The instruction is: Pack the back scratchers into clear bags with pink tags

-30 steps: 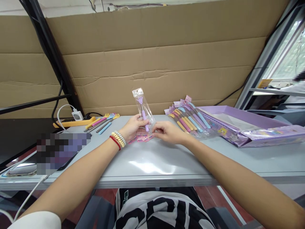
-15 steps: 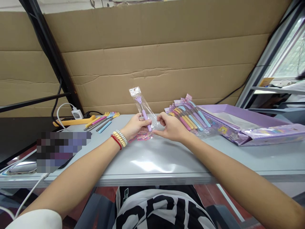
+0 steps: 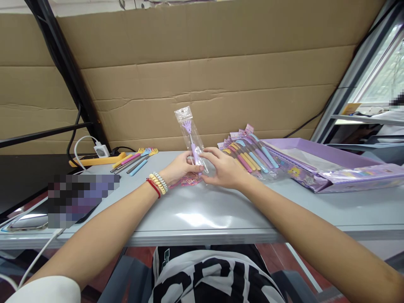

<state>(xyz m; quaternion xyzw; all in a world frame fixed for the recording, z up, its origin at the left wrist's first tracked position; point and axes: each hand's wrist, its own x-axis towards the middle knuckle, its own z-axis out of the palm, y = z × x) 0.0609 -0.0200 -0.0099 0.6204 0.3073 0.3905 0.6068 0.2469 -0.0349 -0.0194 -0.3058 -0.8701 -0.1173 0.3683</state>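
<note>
My left hand (image 3: 184,169) is closed around the lower part of a purple back scratcher (image 3: 194,151) with a claw-shaped head. The scratcher stands tilted inside a clear plastic bag (image 3: 184,113), its silvery top upward. From the right, the curved fingers of my right hand (image 3: 225,170) grip the bag near the scratcher's handle, thumb lower down. Beneath my hands, small pink printed cards (image 3: 189,180) lie on the table, partly covered. To the right lies a row of bagged back scratchers (image 3: 249,155) in pink, yellow, blue and purple.
Several unbagged back scratchers (image 3: 137,160) lie left of my hands, near a yellow bar (image 3: 101,160) and a white charger (image 3: 101,149). An open purple box (image 3: 318,176) stands at the right. A cardboard sheet (image 3: 208,75) rises behind the table.
The bagged scratcher has risen slightly and tipped more upright. My right hand has moved left, its fingers reaching from the bag's loose edge to beside the handle.
</note>
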